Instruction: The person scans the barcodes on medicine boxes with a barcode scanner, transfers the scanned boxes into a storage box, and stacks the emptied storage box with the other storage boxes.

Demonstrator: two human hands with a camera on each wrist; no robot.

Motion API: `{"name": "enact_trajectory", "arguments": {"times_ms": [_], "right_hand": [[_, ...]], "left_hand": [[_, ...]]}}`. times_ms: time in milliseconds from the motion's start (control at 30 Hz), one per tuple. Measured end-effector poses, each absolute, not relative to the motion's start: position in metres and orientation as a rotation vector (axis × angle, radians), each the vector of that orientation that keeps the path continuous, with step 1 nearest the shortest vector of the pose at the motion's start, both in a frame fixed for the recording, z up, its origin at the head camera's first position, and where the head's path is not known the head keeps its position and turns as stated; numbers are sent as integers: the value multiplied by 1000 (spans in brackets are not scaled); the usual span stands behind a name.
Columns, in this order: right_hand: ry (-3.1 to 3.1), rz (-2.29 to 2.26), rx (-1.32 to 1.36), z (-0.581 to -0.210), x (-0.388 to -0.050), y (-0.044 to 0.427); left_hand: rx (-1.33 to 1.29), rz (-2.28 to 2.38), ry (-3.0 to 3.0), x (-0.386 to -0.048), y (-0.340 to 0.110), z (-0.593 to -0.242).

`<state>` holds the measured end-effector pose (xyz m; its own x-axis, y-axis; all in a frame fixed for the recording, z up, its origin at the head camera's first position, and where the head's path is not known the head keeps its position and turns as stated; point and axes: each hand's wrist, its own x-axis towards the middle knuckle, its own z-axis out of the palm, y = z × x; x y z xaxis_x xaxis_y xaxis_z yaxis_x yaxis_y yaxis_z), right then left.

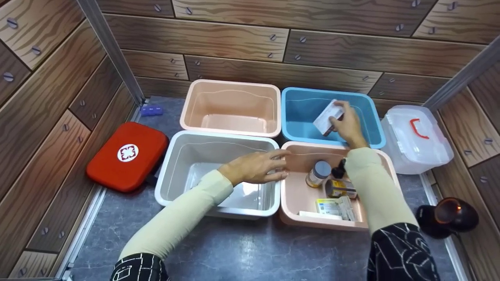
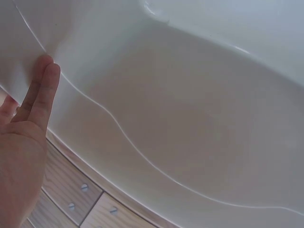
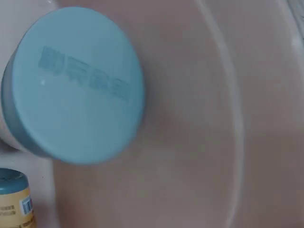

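Observation:
Over the blue bin, my right hand pinches a small white box, tilted, between thumb and fingers. The right wrist view does not show that hand. My left hand is at the right side of the grey bin, fingers extended towards its rim; the left wrist view shows its straight fingers close against the bin wall, and contact is unclear. The front pink bin holds an upright jar with a blue-grey cap, a yellow-labelled bottle on its side, and a yellow-and-white box.
Behind the grey bin stands another pink bin. A red case and a small purple pill box lie at left. On the right are a clear lidded box with a red handle and a black scanner-like device.

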<state>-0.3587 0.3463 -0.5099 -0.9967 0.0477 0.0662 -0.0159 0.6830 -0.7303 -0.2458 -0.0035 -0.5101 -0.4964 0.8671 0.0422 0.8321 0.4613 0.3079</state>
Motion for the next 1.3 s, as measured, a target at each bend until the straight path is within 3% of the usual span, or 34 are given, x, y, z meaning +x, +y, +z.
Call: {"name": "enact_trajectory", "arguments": {"times_ms": [400,733,1300], "right_hand": [[-3112,891,82,-513,-356,338],[-2564,844,236,-518,-349,332],[-2489,741,907,-508,-263,349]], "left_hand": [[1527,450,2576,-247,-4,-511],[1546,463,2572,-248,-7,-513],[1562,500,2563,-247,-9,-514]]}}
